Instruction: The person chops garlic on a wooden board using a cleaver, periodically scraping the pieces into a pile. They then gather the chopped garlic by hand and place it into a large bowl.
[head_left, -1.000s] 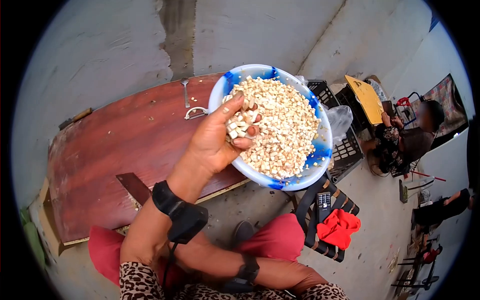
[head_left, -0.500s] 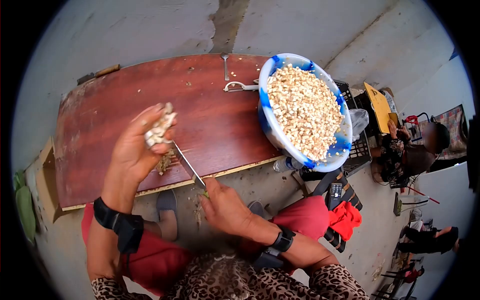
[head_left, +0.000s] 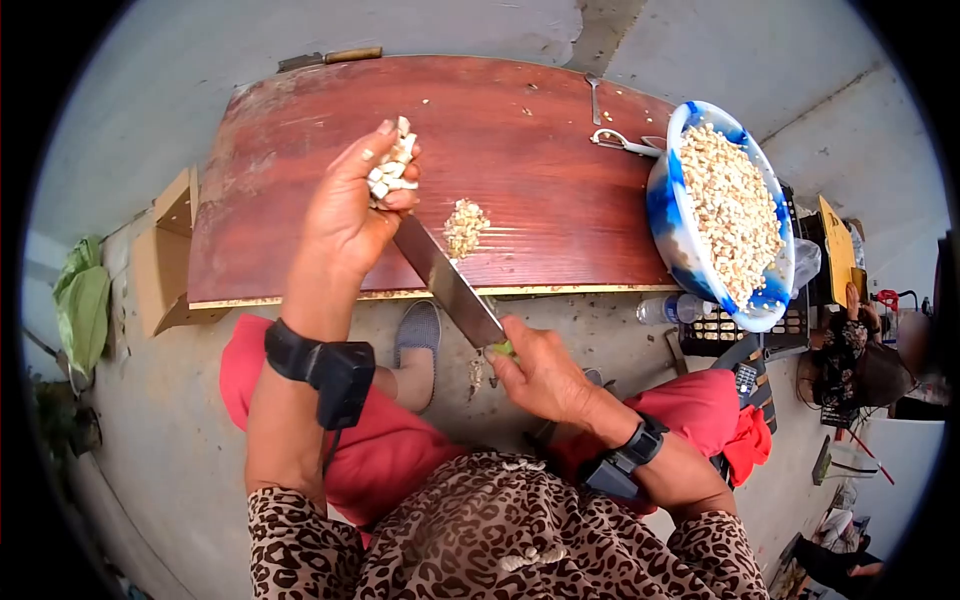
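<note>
My left hand (head_left: pixel 350 215) is raised over the near part of the red wooden table, its fingers curled around a handful of pale, chopped pieces (head_left: pixel 393 175). I cannot tell what food they are. My right hand (head_left: pixel 545 372) grips the green handle of a kitchen knife (head_left: pixel 455 287). The broad blade slants up and left, its far end by the underside of my left hand. A small heap of chopped bits (head_left: pixel 465 228) lies on the table just right of the blade. To the right, a blue-and-white basin (head_left: pixel 668 228) is heaped with small pale cubes (head_left: pixel 730 210).
A peeler (head_left: pixel 625 143) lies beside the basin, with a spoon (head_left: pixel 594 98) behind it. Another knife (head_left: pixel 335 58) rests at the table's back left edge. Below the basin are a plastic bottle (head_left: pixel 670 309) and a black crate (head_left: pixel 715 335). Another person (head_left: pixel 860 360) sits at far right.
My view has swung, so the table and basin appear further right and higher. The knife's flat side now faces me, and the small heap shows more fully. Both hands keep their holds.
</note>
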